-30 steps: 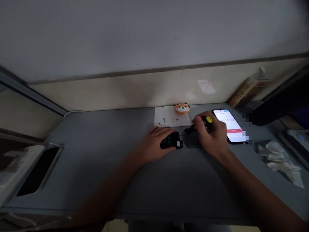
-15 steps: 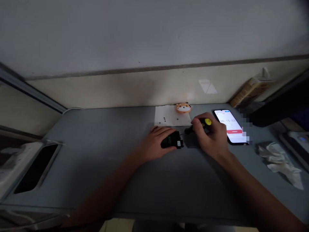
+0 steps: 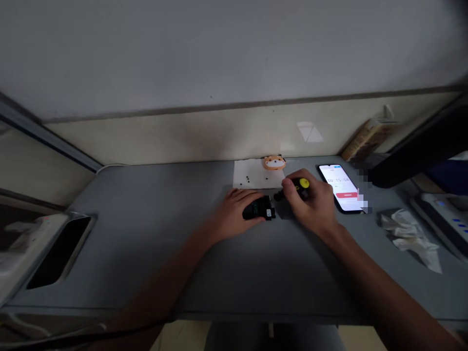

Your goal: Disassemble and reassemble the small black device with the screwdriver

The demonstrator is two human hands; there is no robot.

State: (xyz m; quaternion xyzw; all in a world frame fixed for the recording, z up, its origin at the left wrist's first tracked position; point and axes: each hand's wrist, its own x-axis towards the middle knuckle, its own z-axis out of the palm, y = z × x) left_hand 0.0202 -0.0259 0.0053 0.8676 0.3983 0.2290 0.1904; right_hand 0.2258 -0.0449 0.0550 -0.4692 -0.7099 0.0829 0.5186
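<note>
On the grey table, my left hand [image 3: 234, 214] is closed around a small black device [image 3: 259, 209] that has a white label near its right end. My right hand [image 3: 310, 200] grips a black screwdriver with a yellow end cap [image 3: 303, 183]. The screwdriver points left, its thin shaft reaching the right end of the device; whether the tip touches it is too small to tell. Just behind, a white paper [image 3: 239, 170] bears several tiny dark screws [image 3: 247, 179] and an orange and white animal-faced case [image 3: 274, 163].
To the right lie a lit phone [image 3: 340, 187] showing a timer and crumpled tissue [image 3: 411, 236]. A book [image 3: 365, 139] leans by the wall. A dark-screened device [image 3: 60, 253] rests at the left edge. A dark object crosses the right side.
The view has shifted slightly, moving the phone and tissue left in the picture. Both hands keep their holds, and the screwdriver stays at the device's right end.
</note>
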